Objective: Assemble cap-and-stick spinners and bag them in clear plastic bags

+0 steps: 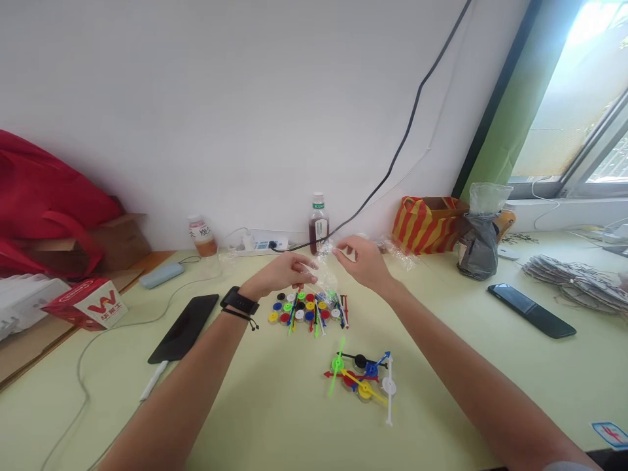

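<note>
A clear plastic bag is stretched between my two hands above the table. My left hand, with a black watch on the wrist, pinches the bag's left side. On the other side, my right hand has its fingertips closed on the bag's upper right edge. Below the bag lie rows of coloured round discs, with several coloured arrow pointers across them. Nearer to me is a loose group of arrow spinners, among them a yellow spinner, a white spinner and a green spinner.
A dark drink bottle and a power strip stand by the wall. To the left are a black tablet and a red-white box. A phone, a striped bag and a grey bag are right.
</note>
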A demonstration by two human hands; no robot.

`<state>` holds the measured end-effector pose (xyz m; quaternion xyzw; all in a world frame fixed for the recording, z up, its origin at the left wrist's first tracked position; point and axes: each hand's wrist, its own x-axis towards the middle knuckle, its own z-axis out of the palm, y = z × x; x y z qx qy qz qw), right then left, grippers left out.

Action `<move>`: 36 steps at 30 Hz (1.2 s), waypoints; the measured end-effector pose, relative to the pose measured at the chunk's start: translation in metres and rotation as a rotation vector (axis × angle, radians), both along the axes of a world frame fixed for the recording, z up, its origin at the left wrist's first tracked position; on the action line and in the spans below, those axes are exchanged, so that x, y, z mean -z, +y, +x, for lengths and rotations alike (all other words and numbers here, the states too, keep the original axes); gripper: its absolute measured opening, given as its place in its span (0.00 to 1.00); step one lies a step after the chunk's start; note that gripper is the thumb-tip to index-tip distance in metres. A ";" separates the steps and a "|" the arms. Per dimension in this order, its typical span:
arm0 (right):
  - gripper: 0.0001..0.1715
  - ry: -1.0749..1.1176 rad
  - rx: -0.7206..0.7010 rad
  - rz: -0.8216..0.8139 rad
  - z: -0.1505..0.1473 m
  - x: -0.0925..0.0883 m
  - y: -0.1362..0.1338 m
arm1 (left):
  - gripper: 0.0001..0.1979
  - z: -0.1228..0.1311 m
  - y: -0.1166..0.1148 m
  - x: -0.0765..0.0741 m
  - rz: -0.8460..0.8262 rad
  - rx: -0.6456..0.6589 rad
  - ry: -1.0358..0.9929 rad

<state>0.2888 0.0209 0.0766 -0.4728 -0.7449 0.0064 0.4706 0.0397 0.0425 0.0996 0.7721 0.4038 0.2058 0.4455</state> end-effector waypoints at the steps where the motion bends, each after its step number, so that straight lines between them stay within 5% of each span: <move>1: 0.09 0.005 -0.028 -0.017 0.000 0.001 0.001 | 0.26 0.001 -0.001 -0.001 -0.013 0.033 -0.007; 8: 0.25 0.262 -0.102 -0.516 0.015 0.009 0.013 | 0.25 -0.001 -0.003 -0.006 -0.070 0.167 -0.016; 16: 0.17 0.454 -0.469 -0.861 0.027 0.014 0.014 | 0.19 -0.006 -0.009 -0.015 -0.084 0.355 0.033; 21: 0.22 0.646 -0.612 -0.927 0.026 0.014 0.015 | 0.14 -0.001 -0.016 -0.025 0.089 0.275 0.030; 25: 0.16 0.671 -0.492 -0.895 0.019 0.013 0.015 | 0.14 0.000 -0.018 -0.029 0.158 0.164 -0.023; 29: 0.13 0.603 -0.383 -0.829 0.017 0.010 0.013 | 0.15 -0.001 -0.017 -0.029 0.064 0.105 -0.143; 36: 0.18 0.631 -0.521 -0.822 0.021 -0.002 0.004 | 0.18 -0.003 -0.015 -0.026 -0.052 0.118 -0.304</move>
